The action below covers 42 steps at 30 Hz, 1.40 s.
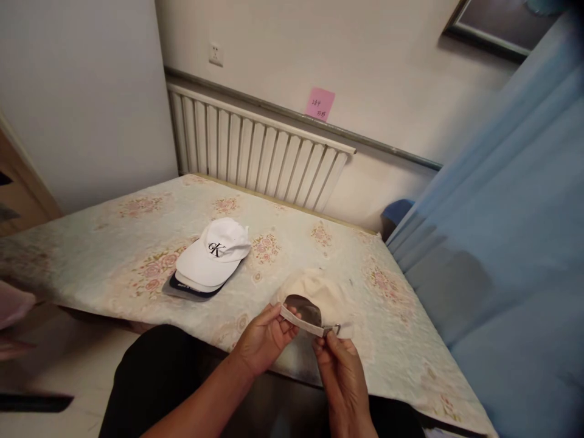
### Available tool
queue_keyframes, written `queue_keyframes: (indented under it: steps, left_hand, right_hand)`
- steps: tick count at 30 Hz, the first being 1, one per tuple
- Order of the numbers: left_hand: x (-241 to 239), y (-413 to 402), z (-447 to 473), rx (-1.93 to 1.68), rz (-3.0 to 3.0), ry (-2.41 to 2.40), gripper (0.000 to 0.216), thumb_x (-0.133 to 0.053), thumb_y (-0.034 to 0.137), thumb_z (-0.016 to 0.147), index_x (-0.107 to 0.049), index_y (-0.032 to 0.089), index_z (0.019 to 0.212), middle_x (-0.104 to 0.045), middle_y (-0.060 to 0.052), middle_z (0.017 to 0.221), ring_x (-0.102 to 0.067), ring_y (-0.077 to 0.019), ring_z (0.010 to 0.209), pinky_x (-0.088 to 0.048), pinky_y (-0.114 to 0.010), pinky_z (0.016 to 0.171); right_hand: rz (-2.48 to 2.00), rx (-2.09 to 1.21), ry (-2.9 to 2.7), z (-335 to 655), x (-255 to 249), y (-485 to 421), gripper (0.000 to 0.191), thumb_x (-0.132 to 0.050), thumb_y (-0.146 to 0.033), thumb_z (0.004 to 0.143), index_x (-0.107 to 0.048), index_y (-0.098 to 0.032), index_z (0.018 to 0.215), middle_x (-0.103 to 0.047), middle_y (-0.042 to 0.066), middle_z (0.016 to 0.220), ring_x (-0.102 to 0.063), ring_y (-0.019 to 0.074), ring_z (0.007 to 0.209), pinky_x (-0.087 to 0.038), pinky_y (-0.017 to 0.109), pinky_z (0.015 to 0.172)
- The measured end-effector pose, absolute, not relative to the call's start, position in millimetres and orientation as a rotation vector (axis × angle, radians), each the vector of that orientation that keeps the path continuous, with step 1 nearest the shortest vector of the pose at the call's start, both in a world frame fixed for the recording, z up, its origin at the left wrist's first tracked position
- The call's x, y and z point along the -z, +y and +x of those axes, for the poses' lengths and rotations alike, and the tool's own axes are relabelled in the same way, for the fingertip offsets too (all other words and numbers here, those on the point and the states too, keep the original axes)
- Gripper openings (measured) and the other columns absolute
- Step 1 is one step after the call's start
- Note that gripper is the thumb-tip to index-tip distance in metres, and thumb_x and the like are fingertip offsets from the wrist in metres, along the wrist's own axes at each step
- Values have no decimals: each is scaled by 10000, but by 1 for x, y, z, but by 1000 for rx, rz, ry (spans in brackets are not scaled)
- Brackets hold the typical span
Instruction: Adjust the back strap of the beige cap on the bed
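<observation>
A cream baseball cap rests near the front edge of the floral-covered bed, its back strap toward me. My left hand pinches the strap at its left end, fingers partly inside the back opening. With thumb and fingers, my right hand grips the strap's right end beside a small metal buckle. Through the opening the cap's dark inside shows. Further left lies a stack of caps: a white cap with black letters on its front sits on top, and a dark brim sticks out underneath.
The floral bed cover spreads under the caps. Behind it stand a white radiator and a wall with a pink note. A blue curtain hangs on the right. At the left edge a pink sleeve of another person shows.
</observation>
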<state>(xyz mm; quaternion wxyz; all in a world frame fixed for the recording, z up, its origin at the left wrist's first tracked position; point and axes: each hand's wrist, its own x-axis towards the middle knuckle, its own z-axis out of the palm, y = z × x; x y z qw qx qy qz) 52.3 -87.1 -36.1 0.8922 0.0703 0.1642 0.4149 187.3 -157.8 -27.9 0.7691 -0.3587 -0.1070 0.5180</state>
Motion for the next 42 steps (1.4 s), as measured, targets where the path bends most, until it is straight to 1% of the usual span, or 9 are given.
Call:
queue_keyframes:
  steps: [7,16,24,29,31,34,36,39,42]
  left_hand:
    - [34,-90,54,-840,141,348,72,-545,185,850,-597,135,849,-684,-64,812,-662,-184,798,-495,-307,735]
    - [31,-89,55,-815,126,349,145,-507,231,882,-601,125,908,-681,-63,796,-656,-160,747,-503,-300,722]
    - [31,-91,54,-831,141,356,115,-532,201,868,-606,116,891,-681,-54,795,-653,-153,748,-502,-298,727]
    - [34,-91,55,-832,129,367,104,-539,198,862,-604,121,888,-680,-52,785,-652,-154,739,-500,-301,731]
    - [36,-90,56,-824,119,363,118,-530,211,868,-605,123,892,-680,-54,784,-652,-156,738,-500,-301,728]
    - [39,-86,56,-796,106,331,156,-509,246,882,-608,127,903,-683,-59,801,-654,-159,751,-499,-300,733]
    - [39,-83,57,-781,107,301,183,-498,276,890,-609,131,908,-685,-61,812,-655,-162,762,-497,-300,736]
    - [37,-78,58,-765,123,249,227,-485,316,894,-610,130,929,-685,-76,859,-654,-181,818,-489,-315,773]
    - [29,-76,60,-728,116,146,273,-481,358,889,-613,119,886,-667,-102,962,-623,-220,960,-459,-348,872]
  right_hand:
    - [-752,-1119,-263,184,26,-161,234,-810,-146,570,-598,-157,669,-593,-48,612,-484,58,494,-415,184,464]
    - [-703,-1127,-224,188,23,-164,211,-772,-154,628,-621,-197,767,-617,-49,704,-501,70,554,-432,198,517]
    - [-766,-1076,-222,187,27,-161,197,-790,-155,608,-612,-177,689,-599,-59,634,-498,56,545,-435,173,526]
    - [-748,-1073,-234,186,28,-161,188,-781,-163,622,-606,-181,689,-603,-60,640,-506,60,532,-436,180,504]
    - [-740,-1082,-225,186,27,-162,170,-766,-157,642,-617,-185,719,-626,-47,682,-544,74,574,-459,191,528]
    - [-721,-1079,-202,184,26,-163,182,-746,-147,667,-639,-197,805,-664,-17,778,-614,114,723,-506,219,608]
    - [-708,-1086,-207,183,24,-162,183,-740,-146,676,-644,-206,821,-675,-13,816,-629,124,795,-520,235,664]
    - [-712,-1111,-242,182,22,-161,189,-749,-159,670,-650,-220,819,-679,-26,829,-636,114,821,-521,237,718]
    - [-727,-1122,-261,180,21,-159,200,-772,-168,641,-653,-220,794,-678,-33,804,-643,114,814,-520,234,722]
